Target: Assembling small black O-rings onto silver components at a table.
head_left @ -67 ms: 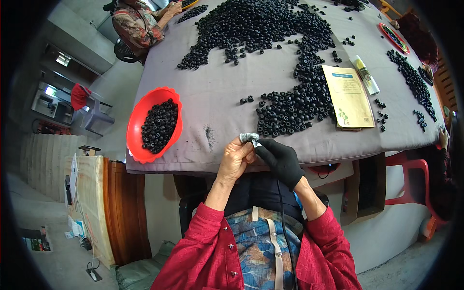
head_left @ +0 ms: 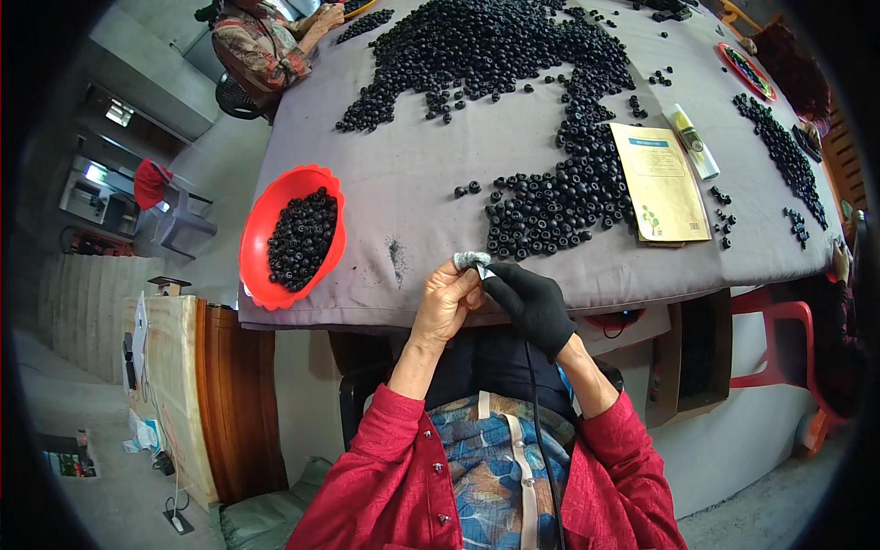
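At the table's near edge, my two hands meet fingertip to fingertip. My left hand (head_left: 445, 302) is bare, with a grey knitted sleeve (head_left: 472, 260) around a fingertip. Its fingers are closed in a pinch, and whatever lies between them is hidden. A black glove covers my right hand (head_left: 532, 304), which is closed too. Between the fingertips shows a small pale, shiny piece (head_left: 485, 272); its kind cannot be told, though it sits at the gloved fingers. Just beyond the hands lies a spread of small black ring-shaped pieces (head_left: 550, 215) with holes.
A red scalloped basin (head_left: 254, 252) with black pieces stands at left. A large black heap (head_left: 495, 46) covers the far table. At right lie a yellow packet (head_left: 662, 183) and a white tube (head_left: 692, 142). Another person (head_left: 261, 50) sits far left; others are at the right edge.
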Demonstrator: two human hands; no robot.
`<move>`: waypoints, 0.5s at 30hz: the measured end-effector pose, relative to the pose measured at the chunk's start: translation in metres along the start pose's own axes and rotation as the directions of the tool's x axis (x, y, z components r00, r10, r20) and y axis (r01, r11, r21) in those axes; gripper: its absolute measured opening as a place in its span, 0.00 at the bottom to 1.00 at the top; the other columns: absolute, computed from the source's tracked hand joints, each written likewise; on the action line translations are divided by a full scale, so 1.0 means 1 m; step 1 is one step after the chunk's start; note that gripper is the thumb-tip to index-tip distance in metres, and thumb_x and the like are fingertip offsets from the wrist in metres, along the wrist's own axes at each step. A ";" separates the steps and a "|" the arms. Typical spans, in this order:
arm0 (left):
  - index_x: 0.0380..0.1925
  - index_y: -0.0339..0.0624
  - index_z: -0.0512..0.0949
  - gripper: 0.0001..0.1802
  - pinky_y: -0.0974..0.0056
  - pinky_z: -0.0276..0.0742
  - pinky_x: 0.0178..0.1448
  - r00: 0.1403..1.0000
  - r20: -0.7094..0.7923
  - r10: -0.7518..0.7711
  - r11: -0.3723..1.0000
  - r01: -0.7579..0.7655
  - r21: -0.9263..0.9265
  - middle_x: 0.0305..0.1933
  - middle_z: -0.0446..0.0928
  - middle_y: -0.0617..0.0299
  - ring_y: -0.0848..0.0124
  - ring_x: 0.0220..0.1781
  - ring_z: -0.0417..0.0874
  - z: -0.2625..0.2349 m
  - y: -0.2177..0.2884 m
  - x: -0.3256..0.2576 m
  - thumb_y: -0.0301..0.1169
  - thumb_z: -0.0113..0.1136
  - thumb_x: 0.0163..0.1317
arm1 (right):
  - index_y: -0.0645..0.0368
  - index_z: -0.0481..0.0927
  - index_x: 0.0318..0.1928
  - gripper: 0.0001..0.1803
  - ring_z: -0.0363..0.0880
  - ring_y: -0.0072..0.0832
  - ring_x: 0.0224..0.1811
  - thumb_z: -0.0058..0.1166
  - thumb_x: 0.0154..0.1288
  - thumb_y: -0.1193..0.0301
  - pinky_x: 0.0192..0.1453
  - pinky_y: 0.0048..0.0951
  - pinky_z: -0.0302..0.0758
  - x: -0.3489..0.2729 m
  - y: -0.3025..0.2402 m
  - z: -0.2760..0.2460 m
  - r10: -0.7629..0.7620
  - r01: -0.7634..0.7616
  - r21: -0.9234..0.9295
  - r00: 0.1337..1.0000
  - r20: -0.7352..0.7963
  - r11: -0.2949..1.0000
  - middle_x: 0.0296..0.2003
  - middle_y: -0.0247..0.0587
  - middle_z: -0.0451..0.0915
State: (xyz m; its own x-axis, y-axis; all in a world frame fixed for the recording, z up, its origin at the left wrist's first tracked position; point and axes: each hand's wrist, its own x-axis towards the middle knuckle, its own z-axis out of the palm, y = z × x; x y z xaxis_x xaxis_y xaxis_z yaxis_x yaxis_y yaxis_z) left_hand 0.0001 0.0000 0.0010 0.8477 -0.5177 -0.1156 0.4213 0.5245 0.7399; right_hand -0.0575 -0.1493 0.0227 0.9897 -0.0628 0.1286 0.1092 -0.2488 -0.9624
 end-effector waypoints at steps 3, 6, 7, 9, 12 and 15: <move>0.39 0.39 0.78 0.07 0.76 0.62 0.26 1.000 0.001 -0.009 1.000 0.009 0.010 0.25 0.73 0.69 0.82 0.21 0.66 0.000 0.002 0.000 0.27 0.55 0.62 | 0.64 0.76 0.48 0.14 0.79 0.23 0.39 0.51 0.64 0.70 0.44 0.24 0.73 0.001 0.000 0.001 -0.002 0.002 -0.015 1.000 0.002 1.000 0.36 0.43 0.81; 0.39 0.39 0.77 0.07 0.76 0.62 0.26 1.000 0.022 -0.011 1.000 0.011 0.009 0.24 0.73 0.70 0.83 0.21 0.65 -0.003 0.001 0.001 0.27 0.54 0.62 | 0.63 0.76 0.48 0.14 0.80 0.25 0.39 0.50 0.65 0.69 0.44 0.25 0.73 0.001 -0.003 0.000 0.003 -0.002 -0.053 1.000 0.020 0.999 0.36 0.45 0.81; 0.39 0.39 0.77 0.07 0.76 0.62 0.26 1.000 0.021 -0.012 1.000 0.012 0.009 0.24 0.73 0.70 0.83 0.21 0.65 -0.003 0.001 0.001 0.27 0.54 0.62 | 0.63 0.76 0.48 0.14 0.80 0.25 0.39 0.50 0.65 0.69 0.44 0.25 0.73 0.001 -0.004 0.000 0.004 -0.003 -0.052 1.000 0.020 0.999 0.36 0.45 0.81; 0.38 0.39 0.77 0.07 0.75 0.60 0.25 1.000 0.026 0.000 1.000 0.000 0.016 0.24 0.72 0.71 0.83 0.20 0.62 -0.001 0.000 0.001 0.28 0.54 0.63 | 0.63 0.76 0.49 0.15 0.80 0.27 0.39 0.49 0.65 0.68 0.44 0.26 0.74 0.000 -0.005 0.001 0.022 -0.021 -0.064 1.000 0.017 0.998 0.37 0.47 0.81; 0.38 0.39 0.77 0.06 0.75 0.59 0.25 1.000 0.028 0.001 1.000 -0.002 0.015 0.23 0.70 0.72 0.83 0.19 0.59 -0.001 0.000 0.001 0.27 0.53 0.64 | 0.63 0.76 0.49 0.16 0.81 0.29 0.39 0.49 0.65 0.68 0.44 0.26 0.74 0.000 -0.008 0.000 0.041 -0.040 -0.074 0.999 0.017 0.996 0.37 0.49 0.81; 0.38 0.39 0.76 0.06 0.75 0.58 0.24 1.000 0.022 -0.006 0.999 0.005 0.033 0.22 0.68 0.74 0.83 0.19 0.57 0.000 0.000 0.001 0.27 0.52 0.64 | 0.64 0.76 0.49 0.16 0.81 0.30 0.39 0.49 0.65 0.67 0.43 0.26 0.74 0.000 -0.009 0.000 0.052 -0.050 -0.072 0.999 0.016 0.996 0.37 0.49 0.81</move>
State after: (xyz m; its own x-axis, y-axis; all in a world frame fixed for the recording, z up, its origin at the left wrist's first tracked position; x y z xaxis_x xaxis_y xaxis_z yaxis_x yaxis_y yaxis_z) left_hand 0.0009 -0.0007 0.0008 0.8377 -0.5358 -0.1053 0.4147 0.4990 0.7609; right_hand -0.0581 -0.1473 0.0310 0.9954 -0.0597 0.0748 0.0524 -0.3143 -0.9479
